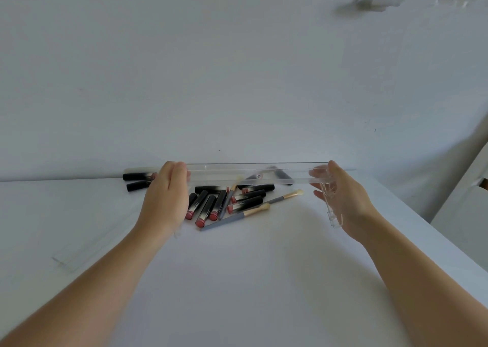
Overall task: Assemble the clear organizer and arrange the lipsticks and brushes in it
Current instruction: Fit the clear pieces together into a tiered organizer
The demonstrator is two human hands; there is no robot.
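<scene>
A long clear organizer panel (248, 173) hangs level above the white table, held between both hands. My left hand (165, 196) presses its left end with straight fingers. My right hand (340, 193) holds the right end, where a clear side piece (331, 209) runs down along the palm. Under the panel lie several black lipsticks with pink-red ends (208, 206) in a loose pile. Two more black lipsticks (138, 180) lie left of my left hand. Grey-handled brushes (235, 216) with pale bristles lie among the lipsticks.
Another clear organizer panel (87, 243) lies flat on the table at the left. The white wall (211, 82) rises right behind the pile. The table's right edge (433, 230) slants down at the right, with a white cabinet (464, 196) beyond it.
</scene>
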